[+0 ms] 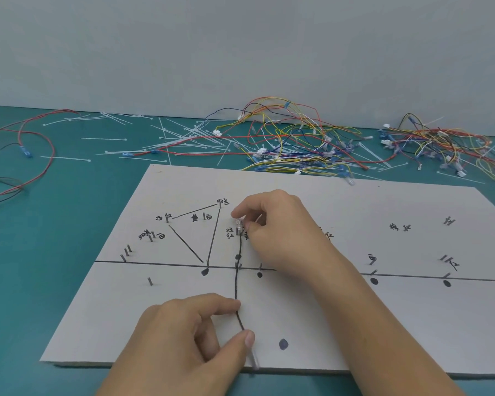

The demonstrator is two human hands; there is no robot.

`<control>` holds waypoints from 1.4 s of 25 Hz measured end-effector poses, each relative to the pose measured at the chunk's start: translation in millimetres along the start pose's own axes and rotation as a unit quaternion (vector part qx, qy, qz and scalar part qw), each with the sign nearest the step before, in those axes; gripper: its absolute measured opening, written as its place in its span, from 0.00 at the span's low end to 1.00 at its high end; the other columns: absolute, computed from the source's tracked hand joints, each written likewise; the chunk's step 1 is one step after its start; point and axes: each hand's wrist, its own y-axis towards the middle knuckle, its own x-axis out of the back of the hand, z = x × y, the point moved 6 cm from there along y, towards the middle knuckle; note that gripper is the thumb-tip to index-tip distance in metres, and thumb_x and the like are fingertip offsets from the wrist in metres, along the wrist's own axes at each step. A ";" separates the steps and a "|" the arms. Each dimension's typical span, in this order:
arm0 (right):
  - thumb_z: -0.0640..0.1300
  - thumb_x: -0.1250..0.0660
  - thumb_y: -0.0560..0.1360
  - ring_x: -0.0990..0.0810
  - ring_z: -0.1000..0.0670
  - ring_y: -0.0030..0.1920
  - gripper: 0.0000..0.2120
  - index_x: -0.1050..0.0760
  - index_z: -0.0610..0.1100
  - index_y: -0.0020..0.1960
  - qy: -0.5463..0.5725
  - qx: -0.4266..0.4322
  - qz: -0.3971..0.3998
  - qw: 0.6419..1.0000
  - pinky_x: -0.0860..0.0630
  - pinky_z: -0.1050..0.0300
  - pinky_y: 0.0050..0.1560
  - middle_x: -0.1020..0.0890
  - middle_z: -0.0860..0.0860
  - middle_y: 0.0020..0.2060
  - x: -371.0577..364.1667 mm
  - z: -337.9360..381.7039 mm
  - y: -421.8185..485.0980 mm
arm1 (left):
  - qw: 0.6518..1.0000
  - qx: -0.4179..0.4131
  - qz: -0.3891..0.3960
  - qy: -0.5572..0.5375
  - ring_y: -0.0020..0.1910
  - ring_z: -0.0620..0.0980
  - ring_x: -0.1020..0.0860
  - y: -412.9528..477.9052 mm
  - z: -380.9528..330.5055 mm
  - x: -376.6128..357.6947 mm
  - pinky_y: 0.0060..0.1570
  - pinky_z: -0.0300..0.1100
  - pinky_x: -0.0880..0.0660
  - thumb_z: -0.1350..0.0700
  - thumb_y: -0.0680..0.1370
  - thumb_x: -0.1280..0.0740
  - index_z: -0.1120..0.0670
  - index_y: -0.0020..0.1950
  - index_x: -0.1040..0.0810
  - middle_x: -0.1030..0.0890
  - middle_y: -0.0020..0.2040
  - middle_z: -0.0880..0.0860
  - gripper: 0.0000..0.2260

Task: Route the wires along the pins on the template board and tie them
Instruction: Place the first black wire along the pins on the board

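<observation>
Table (69,210), board (383,324) | wire (236,281) laid near-to-far across board, past pins (236,265) | far end pinched in right hand (280,232) fingers (242,211) | near end pinched in left hand (177,338) fingers

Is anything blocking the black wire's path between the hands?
Nothing visible. The black wire runs over bare board from the right hand past the middle pins to the left hand.

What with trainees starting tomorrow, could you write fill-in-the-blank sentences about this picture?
The wire on the template board is ____ in colour.
The right hand pinches its ____ end; the left hand holds its near end.
The loose cable ties behind the board are ____.
Missing words: black, far, white.
</observation>
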 end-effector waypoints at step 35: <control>0.35 0.38 0.74 0.20 0.47 0.40 0.15 0.15 0.50 0.43 -0.129 -0.153 -0.128 0.971 0.29 0.61 0.37 0.17 0.50 0.38 152.7 -139.8 105.4 | 0.972 -0.177 -0.120 0.096 0.22 0.43 0.35 147.0 -27.6 100.5 0.31 0.37 0.32 0.54 0.79 0.30 0.41 0.47 0.16 0.32 0.25 0.46 0.07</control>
